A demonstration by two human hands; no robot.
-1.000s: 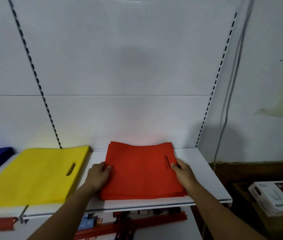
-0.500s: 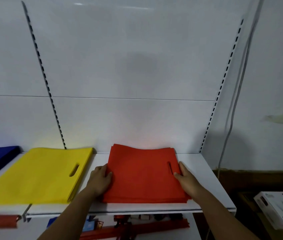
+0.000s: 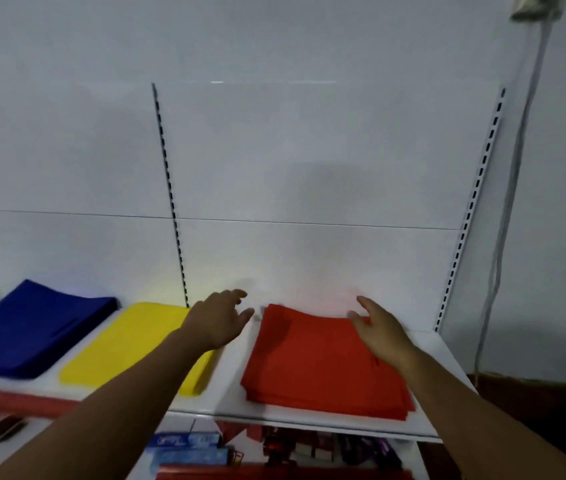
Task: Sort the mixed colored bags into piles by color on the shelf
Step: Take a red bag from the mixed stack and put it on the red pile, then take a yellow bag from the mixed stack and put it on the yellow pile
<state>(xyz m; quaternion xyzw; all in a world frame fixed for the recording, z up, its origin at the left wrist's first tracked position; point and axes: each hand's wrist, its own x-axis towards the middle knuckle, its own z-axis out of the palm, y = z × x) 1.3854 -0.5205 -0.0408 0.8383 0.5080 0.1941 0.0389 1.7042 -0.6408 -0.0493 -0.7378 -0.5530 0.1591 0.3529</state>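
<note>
Red bags (image 3: 319, 362) lie stacked at the right end of a white shelf (image 3: 229, 382), with a yellow pile (image 3: 129, 344) just beside them and a blue pile (image 3: 28, 327) farther left. A person's left hand (image 3: 219, 320) hovers between yellow and red, fingers loosely spread and empty; the right hand (image 3: 381, 330) hangs over the red stack's back corner, fingers straight, holding nothing.
</note>
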